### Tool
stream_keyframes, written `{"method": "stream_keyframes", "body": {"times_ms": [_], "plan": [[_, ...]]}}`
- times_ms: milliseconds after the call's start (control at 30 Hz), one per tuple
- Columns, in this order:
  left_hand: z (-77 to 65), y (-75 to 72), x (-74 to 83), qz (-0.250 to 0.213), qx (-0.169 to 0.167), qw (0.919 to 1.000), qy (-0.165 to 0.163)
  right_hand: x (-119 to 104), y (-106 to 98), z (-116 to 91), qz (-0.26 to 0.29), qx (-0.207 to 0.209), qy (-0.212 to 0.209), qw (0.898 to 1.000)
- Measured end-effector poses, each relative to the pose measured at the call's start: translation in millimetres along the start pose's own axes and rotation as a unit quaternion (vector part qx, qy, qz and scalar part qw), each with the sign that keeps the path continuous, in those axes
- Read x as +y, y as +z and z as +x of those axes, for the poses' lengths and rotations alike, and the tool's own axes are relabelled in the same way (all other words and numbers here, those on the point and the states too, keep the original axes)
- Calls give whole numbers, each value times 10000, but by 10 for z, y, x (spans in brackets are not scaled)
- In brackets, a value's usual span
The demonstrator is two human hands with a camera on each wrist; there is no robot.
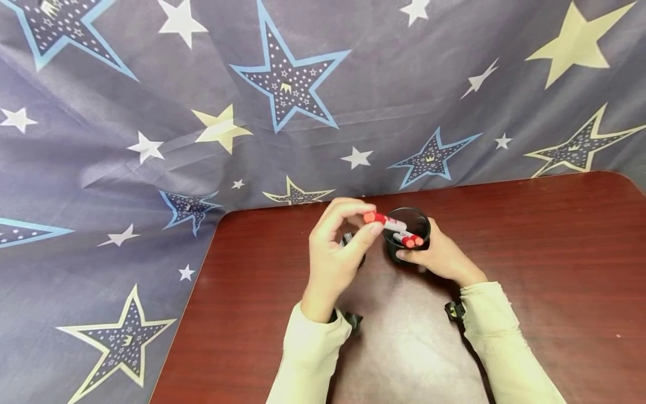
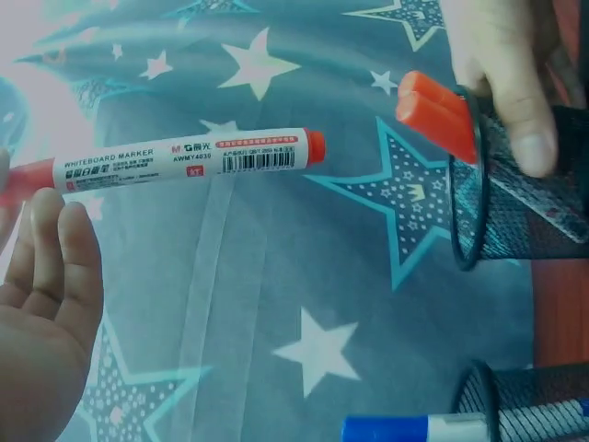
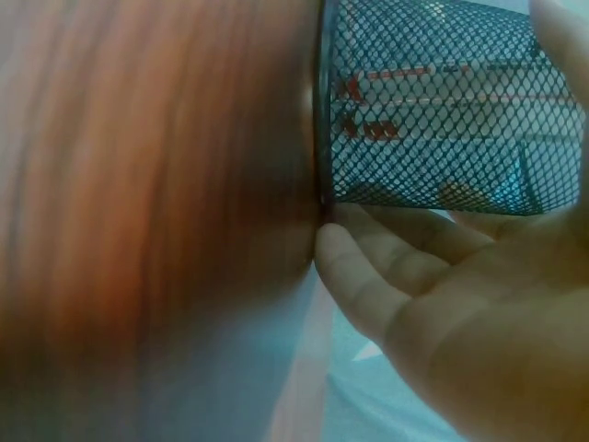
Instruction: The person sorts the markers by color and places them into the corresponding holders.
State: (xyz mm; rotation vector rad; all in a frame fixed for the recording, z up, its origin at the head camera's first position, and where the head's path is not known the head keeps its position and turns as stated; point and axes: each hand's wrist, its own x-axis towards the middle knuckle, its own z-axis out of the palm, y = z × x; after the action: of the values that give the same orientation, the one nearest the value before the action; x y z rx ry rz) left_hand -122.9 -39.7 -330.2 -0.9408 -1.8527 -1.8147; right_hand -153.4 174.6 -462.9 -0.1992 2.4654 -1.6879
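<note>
My left hand pinches a red whiteboard marker by its red cap end, between thumb and fingers. The marker's white barrel points right, its far end over the rim of a black mesh pen holder in the head view. Around that holder's side, my right hand has its thumb and fingers wrapped. Two red-capped markers lean inside it with their caps up. In the right wrist view, the white barrels show through the mesh, above the fingers of the right hand.
A second mesh holder with a blue-capped marker stands to the left, mostly hidden behind my left hand in the head view. The brown wooden table meets a grey star-patterned cloth at its back and left edges.
</note>
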Motion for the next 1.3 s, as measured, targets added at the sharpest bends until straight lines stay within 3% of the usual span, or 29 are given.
{"method": "stream_keyframes", "body": {"times_ms": [100, 333, 500, 767, 1100, 1300], "plan": [[133, 68, -73, -83, -139, 9998, -104, -12, 3, -22, 3, -2, 0, 10000], [346, 211, -366, -355, -222, 9963, -749, -26, -18, -47, 33, -3, -36, 10000], [353, 325, -594, 431, -562, 9898, -1237, -13, -26, -29, -71, -61, 95, 9999], [240, 433, -835, 1443, -1266, 9657, -1747, -18, -21, -4, 17, -117, -188, 9998], [196, 488, -920, 2239, -1687, 9442, -1727, -7, -22, 18, 107, -146, -246, 9995], [176, 522, -916, 2190, -1727, 9445, -1737, 4, -13, 19, 107, -146, -203, 9996]]}}
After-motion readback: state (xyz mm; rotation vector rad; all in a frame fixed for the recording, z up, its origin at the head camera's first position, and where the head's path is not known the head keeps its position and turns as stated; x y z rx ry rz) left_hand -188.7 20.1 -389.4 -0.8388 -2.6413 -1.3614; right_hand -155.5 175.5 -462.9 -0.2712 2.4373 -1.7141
